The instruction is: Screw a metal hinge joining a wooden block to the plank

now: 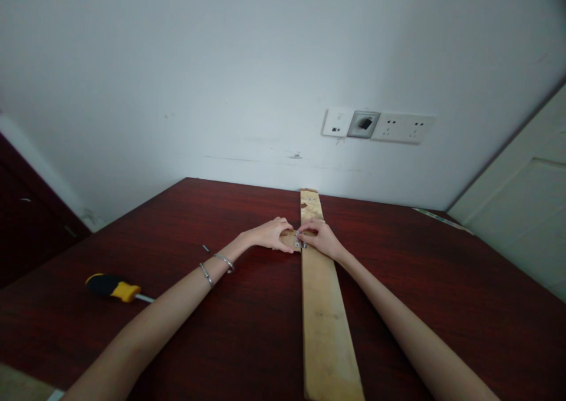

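The left hand (270, 234) grips a small wooden block (288, 240) between thumb and fingers, its end set against the left edge of the long board (326, 315) that lies lengthwise across the bench (247, 336). The right hand (322, 239) rests over the board with its fingertips on a small metal fitting (298, 242) at the seam where block and board meet; whether it pinches the fitting or only presses it, I cannot tell. For steady work here, the left hand would do best to keep the block flat and pushed squarely against the board, since any twist would likely skew the seam. Light, even fingertip pressure should keep the fitting level and straddling the seam, and the right palm's weight can help stop the board sliding. Fingers are best kept from covering the fitting, so its alignment stays visible. The yellow-and-black screwdriver (114, 287) lies to the left, beyond the forearm, with a small thin piece (206, 248) nearer the left wrist.
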`<state>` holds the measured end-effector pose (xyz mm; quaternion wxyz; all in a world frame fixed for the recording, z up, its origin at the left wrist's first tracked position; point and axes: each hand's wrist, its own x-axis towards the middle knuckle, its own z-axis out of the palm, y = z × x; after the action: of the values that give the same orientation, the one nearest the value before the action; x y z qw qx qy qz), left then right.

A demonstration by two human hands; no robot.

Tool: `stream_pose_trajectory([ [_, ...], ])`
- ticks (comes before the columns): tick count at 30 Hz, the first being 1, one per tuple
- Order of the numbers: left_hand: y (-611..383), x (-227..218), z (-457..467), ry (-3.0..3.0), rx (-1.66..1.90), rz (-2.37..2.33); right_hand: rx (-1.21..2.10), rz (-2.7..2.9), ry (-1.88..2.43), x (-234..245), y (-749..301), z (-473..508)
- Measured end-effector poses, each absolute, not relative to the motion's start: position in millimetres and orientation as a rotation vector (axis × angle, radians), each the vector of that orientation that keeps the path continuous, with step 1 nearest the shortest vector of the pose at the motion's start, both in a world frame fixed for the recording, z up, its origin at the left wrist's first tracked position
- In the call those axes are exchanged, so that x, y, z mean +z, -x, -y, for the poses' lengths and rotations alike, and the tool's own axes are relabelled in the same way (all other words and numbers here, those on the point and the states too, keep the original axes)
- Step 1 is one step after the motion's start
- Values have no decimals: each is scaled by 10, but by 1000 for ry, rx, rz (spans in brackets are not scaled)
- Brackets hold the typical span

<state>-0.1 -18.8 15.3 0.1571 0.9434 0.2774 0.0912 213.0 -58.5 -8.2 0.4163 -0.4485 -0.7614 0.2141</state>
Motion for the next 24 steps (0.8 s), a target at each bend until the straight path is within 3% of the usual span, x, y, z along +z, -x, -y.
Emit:
stream_pose_trajectory([
  [24, 7, 147, 185, -2685, 187, -842, 660, 1610, 1187, -113, -2196, 541],
])
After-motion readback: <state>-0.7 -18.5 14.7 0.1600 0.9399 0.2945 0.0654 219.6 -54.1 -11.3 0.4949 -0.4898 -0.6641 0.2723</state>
